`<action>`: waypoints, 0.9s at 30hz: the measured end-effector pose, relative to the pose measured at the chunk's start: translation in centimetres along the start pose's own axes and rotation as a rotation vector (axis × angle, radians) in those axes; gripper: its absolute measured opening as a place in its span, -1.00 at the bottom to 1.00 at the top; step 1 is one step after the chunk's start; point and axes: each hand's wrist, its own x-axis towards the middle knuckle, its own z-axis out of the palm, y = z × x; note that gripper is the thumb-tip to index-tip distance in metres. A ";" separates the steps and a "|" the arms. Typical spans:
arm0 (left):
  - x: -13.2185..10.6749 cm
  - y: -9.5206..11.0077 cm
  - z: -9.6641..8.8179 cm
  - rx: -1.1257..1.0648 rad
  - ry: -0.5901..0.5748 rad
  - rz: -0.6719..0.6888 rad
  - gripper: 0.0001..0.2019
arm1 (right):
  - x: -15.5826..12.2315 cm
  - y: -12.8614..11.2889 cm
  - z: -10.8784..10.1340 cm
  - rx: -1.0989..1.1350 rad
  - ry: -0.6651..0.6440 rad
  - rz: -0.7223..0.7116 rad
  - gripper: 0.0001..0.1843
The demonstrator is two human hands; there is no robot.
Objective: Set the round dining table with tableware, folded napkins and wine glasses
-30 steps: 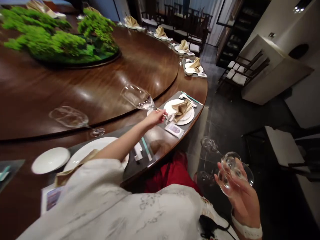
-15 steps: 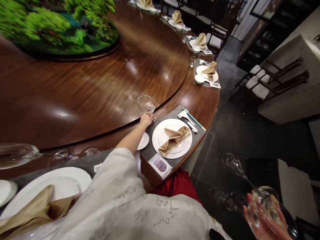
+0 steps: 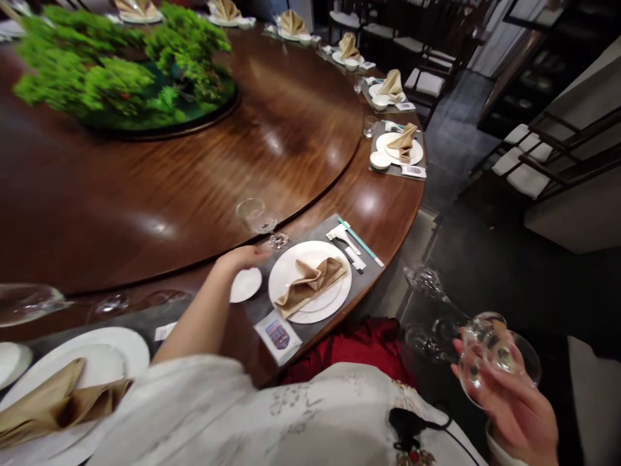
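left hand (image 3: 241, 259) lifted off the wine glass (image 3: 255, 217), open; right hand (image 3: 517, 414) grips blurred glasses (image 3: 492, 353)

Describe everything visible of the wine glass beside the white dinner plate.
The wine glass is clear and looks empty, with a rounded bowl, thin stem and round foot. It stands upright at the top edge of the grey place mat, beyond the white dinner plate. The left hand lies close beside its foot; whether its fingers touch cannot be told.
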 end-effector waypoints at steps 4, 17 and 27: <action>-8.1 11.0 8.2 -0.313 -0.473 0.268 -0.53 | 5.3 -4.3 -3.9 -0.094 -0.380 0.063 -0.24; -12.1 37.8 29.8 -1.401 -1.064 0.188 -0.65 | 19.8 -15.4 -7.4 -0.159 -0.966 0.192 -0.12; 18.3 42.3 16.5 -0.747 0.229 0.253 -0.77 | 31.4 -22.5 -6.7 -0.075 -0.581 -0.037 -0.34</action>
